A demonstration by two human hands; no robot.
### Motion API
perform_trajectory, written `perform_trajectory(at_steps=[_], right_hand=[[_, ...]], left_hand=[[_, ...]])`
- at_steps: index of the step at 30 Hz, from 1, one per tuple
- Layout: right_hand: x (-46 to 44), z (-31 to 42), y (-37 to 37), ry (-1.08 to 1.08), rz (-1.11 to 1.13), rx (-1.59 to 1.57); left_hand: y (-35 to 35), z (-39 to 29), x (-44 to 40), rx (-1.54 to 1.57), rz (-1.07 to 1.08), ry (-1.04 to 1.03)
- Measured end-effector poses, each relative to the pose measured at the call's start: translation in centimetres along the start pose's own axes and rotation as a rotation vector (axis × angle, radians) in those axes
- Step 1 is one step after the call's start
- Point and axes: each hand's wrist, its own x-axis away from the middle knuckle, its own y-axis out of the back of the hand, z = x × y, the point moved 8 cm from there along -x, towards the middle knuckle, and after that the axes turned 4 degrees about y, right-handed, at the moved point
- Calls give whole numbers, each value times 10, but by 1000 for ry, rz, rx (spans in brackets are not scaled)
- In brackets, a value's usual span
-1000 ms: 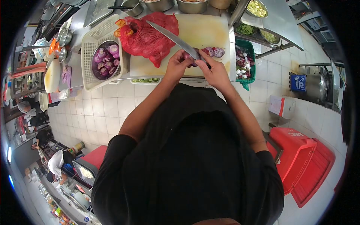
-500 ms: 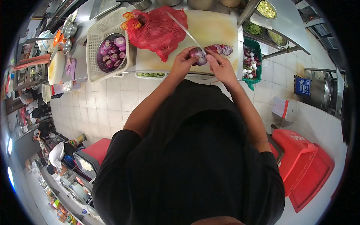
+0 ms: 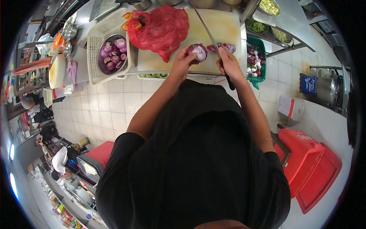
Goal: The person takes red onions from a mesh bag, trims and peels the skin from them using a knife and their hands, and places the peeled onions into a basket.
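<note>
Between the fingers and thumb of my left hand [image 3: 183, 60] is a red onion [image 3: 199, 52], its pale cut face showing. My right hand [image 3: 229, 64] grips a long knife [image 3: 206, 28] by its black handle, the blade slanting up and away to the left over the cutting board [image 3: 217, 24]. Beside the right hand, onion trimmings [image 3: 230, 47] lie on the board, partly hidden by the knife and fingers. A red mesh sack [image 3: 162, 32] of onions rests on the board's left part.
Left of the board, a white basket [image 3: 91, 63] holds a metal bowl [image 3: 102, 57] of peeled onions. At the right edge hangs a green crate [image 3: 261, 78] with onion scraps. A red bin [image 3: 301, 156] stands behind on the right. Other people [image 3: 60, 159] are at far left.
The knife has come away from the onion and shifted right, now held by its handle with the blade turned more upright. My left hand still holds the onion, its cut face now showing.
</note>
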Motion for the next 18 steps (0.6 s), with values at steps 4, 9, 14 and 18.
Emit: perform_trajectory(at_steps=[4, 9, 14, 18], right_hand=[[-7, 7, -4, 261, -31, 135], [-6, 13, -15, 470, 21, 352], [11, 35, -29, 556, 11, 548], [12, 41, -35, 553, 33, 585]], left_hand=[[-3, 1, -2, 35, 7, 17], [-7, 3, -3, 34, 17, 17], [-8, 7, -7, 113, 55, 0], [-11, 5, -6, 126, 71, -23]])
